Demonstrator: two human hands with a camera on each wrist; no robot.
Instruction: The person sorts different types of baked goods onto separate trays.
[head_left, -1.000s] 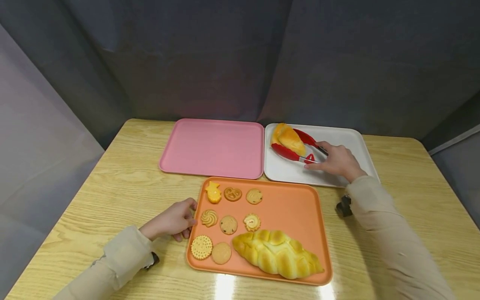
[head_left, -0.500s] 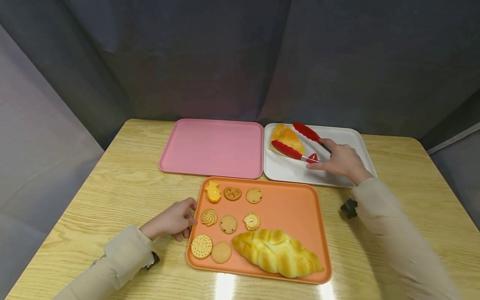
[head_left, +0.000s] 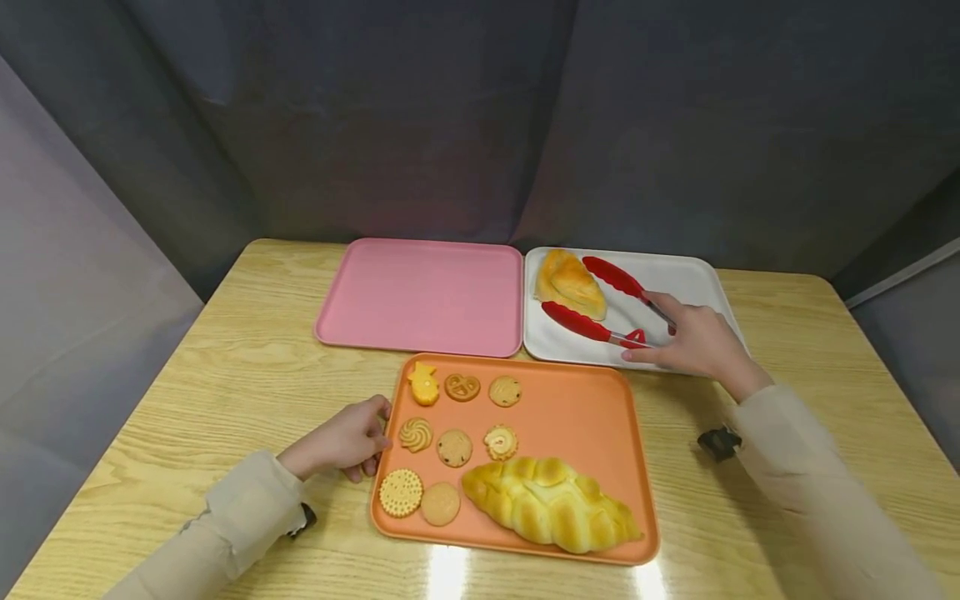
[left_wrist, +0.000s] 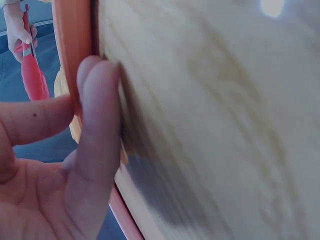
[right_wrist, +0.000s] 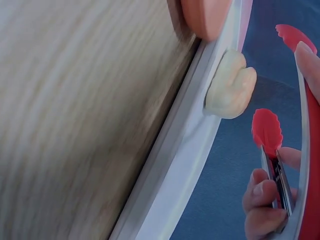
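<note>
Along the near side of the pale wood-grain tabletop (head_left: 180, 392), at six o'clock, an orange tray (head_left: 577, 417) bears eight biscuits (head_left: 454, 448) and one braided loaf (head_left: 551, 504). At its nine o'clock edge, the left hand (head_left: 337, 440) grips the rim, thumb and fingers bent. Beyond lie two more trays, a pink tray (head_left: 427, 296) at eleven o'clock and a white tray (head_left: 675, 271) at one, where the right hand (head_left: 697, 337) holds red-headed tongs (head_left: 577, 323), spread wide, beside one golden pastry (head_left: 566, 283) lying on the white surface. Behind, at twelve, hangs a dark curtain (head_left: 412, 125).
</note>
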